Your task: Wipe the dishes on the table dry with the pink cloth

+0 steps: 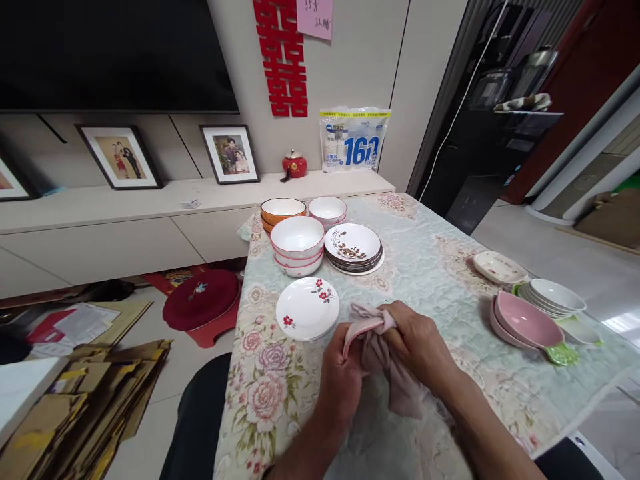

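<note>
My left hand (341, 373) grips a small pink-rimmed dish (361, 327), tilted on its edge, above the near part of the table. On the dish's right side, my right hand (417, 337) is closed round a greyish-pink cloth (395, 383), which wraps over the rim and hangs down. Much of the dish is hidden by the cloth and fingers. Just behind my left hand lie white plates with red flowers (306, 308). Farther back are stacked pink-rimmed bowls (297, 239), orange bowls (283, 208), another white bowl (327, 209) and a stack of brown-flowered plates (353, 243).
On the right of the floral-covered table (273, 400) sit pink leaf-handled bowls (529, 320), white bowls (555, 295) and an oblong dish (500, 267). A cabinet (210, 210) stands behind. Left on the floor are a red stool (203, 300) and flattened cardboard (95, 407).
</note>
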Motion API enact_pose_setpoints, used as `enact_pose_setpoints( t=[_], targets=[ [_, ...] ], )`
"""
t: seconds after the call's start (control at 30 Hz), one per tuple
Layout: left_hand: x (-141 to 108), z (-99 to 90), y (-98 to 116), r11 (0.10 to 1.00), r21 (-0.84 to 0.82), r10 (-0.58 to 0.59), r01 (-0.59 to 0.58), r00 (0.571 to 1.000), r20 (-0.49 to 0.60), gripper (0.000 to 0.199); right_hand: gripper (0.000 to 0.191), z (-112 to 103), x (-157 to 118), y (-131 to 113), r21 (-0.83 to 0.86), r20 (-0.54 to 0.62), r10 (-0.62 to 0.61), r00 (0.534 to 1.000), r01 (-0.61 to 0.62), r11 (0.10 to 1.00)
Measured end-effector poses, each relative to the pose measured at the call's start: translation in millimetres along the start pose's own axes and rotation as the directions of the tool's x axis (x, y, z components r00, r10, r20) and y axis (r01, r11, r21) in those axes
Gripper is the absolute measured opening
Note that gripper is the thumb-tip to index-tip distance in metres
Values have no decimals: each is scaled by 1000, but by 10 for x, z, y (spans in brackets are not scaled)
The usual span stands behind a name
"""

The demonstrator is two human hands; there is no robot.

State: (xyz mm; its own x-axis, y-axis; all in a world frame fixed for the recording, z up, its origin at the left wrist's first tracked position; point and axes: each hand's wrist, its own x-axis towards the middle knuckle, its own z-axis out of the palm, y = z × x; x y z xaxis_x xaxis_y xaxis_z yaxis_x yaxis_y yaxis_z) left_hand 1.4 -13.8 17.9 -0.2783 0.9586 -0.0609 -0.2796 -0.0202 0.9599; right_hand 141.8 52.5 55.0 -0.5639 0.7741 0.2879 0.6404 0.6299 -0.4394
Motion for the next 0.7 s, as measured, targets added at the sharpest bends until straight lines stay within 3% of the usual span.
enact_pose_setpoints(
  t=[0.13,0.3,0.4,0.5,0.63,0.7],
  targets=[
    [9,-8,-63,996,-87,-9,1,996,-92,18,28,46,32,37,124,145,209,967,-227,966],
    [14,-17,-76,981,-188,-50,38,997,-61,21,29,122,32,54,187,218,252,943,-294,937],
    [-3,1,23,992,-110,-68,68,998,-1,22,27,86,3,79,24,105,178,978,-182,983],
    [-14,25,119,998,-6,-60,60,997,47,21,24,-3,-26,66,-198,-33,-41,999,34,980],
    [-7,34,127,988,139,52,-65,994,95,11,22,-87,-41,-35,-379,-118,-326,938,261,888],
    [-4,30,93,984,163,60,-76,993,101,7,23,-84,-42,-73,-373,-133,-388,912,316,872]
  ],
)
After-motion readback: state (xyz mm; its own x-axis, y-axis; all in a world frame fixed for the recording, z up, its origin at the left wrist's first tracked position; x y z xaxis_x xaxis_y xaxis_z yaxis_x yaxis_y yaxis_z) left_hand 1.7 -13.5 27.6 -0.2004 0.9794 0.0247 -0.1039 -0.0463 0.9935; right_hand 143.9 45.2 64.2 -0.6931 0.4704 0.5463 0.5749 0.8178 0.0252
